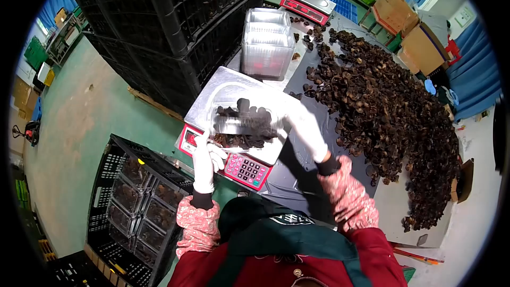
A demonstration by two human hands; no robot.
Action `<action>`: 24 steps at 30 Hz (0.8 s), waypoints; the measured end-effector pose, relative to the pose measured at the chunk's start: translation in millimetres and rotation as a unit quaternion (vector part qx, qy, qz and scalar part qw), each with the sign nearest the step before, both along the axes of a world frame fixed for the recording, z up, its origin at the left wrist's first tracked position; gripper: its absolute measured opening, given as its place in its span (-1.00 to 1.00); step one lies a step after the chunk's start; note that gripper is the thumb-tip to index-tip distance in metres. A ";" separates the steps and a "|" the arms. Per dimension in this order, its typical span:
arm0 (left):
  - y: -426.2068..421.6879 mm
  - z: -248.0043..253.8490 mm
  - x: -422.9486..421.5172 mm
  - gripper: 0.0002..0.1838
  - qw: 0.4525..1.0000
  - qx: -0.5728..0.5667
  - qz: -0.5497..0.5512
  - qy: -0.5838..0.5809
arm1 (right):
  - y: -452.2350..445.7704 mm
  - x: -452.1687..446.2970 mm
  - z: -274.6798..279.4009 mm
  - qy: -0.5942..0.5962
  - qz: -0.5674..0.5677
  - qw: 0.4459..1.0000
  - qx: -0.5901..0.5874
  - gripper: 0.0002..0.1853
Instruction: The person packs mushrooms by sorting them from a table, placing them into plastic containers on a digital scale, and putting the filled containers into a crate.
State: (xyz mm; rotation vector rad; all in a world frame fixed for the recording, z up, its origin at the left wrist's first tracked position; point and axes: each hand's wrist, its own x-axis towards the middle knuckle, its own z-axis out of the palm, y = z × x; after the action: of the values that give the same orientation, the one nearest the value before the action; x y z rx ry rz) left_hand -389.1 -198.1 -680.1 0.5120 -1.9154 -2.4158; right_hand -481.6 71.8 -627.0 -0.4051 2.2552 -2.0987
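A clear plastic box (241,126) with dark mushroom-like pieces inside lies over the metal plate of a red-edged weighing scale (212,87). My left hand (206,160), in a white glove, is at the box's near left corner, its fingers closed on the edge. At the box's right side is my right hand (297,119), also gloved in white; its fingers are washed out by glare, so their grip cannot be made out. The keypad (247,170) of the scale faces me, just right of my left hand.
Stacked clear boxes (268,48) stand behind the scale, near a second scale (308,4). A large pile of dark pieces (382,101) covers the table's right side. Tall black crates (159,32) rise at left. Below them, a black crate (101,191) holds several filled boxes.
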 end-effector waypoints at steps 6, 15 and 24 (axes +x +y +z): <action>8.6 10.0 1.7 -0.38 1.000 -0.003 -0.014 0.024 | -8.3 56.6 -9.8 -0.058 -0.095 0.983 0.147 -0.61; 26.6 17.1 6.0 -0.52 0.994 -0.105 -0.006 -0.010 | -21.8 43.4 23.3 0.078 -0.155 0.951 0.255 -0.66; 33.0 2.7 14.3 -0.59 0.991 -0.125 -0.010 -0.036 | -5.2 22.8 -41.8 -0.113 -0.060 0.990 0.060 -0.72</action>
State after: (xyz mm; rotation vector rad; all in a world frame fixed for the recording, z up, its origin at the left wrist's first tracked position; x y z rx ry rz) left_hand -374.8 -165.1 -677.4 0.5748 -2.2197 -2.1506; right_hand -458.8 66.6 -668.8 -0.0242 2.3062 -1.9317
